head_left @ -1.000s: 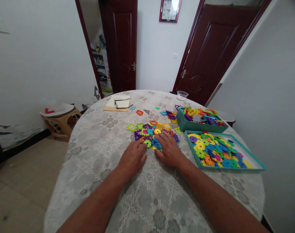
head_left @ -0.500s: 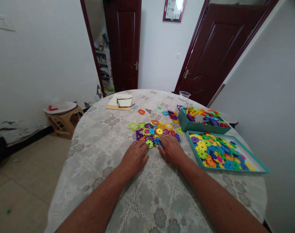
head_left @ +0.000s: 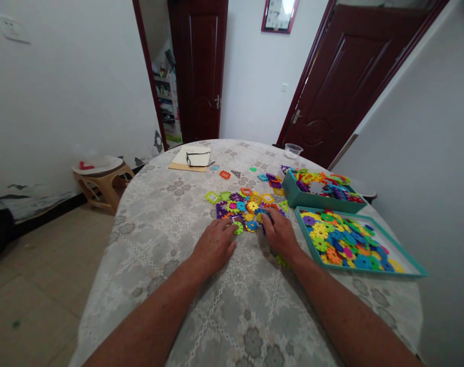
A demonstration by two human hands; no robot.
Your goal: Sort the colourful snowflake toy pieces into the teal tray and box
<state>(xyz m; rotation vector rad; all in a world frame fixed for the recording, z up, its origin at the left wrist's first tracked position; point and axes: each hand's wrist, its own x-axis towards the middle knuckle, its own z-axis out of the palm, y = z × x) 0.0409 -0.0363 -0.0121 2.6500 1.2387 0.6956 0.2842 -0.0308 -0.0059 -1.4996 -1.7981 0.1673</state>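
Observation:
A flat cluster of colourful plastic gear-shaped pieces (head_left: 252, 207) lies mid-table, with orange, purple, yellow, green and blue parts. My left hand (head_left: 215, 243) rests on the tablecloth at its near left edge, fingers stretched out, the fingertips by a lime-green gear (head_left: 238, 228). On the near right side of the cluster is my right hand (head_left: 280, 233). Its fingers curl with the thumb around a blue gear piece (head_left: 259, 211), partly hidden by the hand. A blue gear with a yellow centre (head_left: 251, 225) lies between the hands. Some lime-green piece (head_left: 281, 261) shows beside my right wrist.
To the right stand a teal box (head_left: 323, 200) heaped with pieces and a shallow teal tray (head_left: 403, 266) of loose gears. Glasses (head_left: 198, 160) lie on a paper pad (head_left: 182, 162) at the far left. A clear plastic bowl (head_left: 293, 150) stands at the far edge.
My right hand has shifted right across the cluster, uncovering gears between the hands, and now has a blue piece at its fingertips. My left hand has barely moved. The view has tilted slightly.

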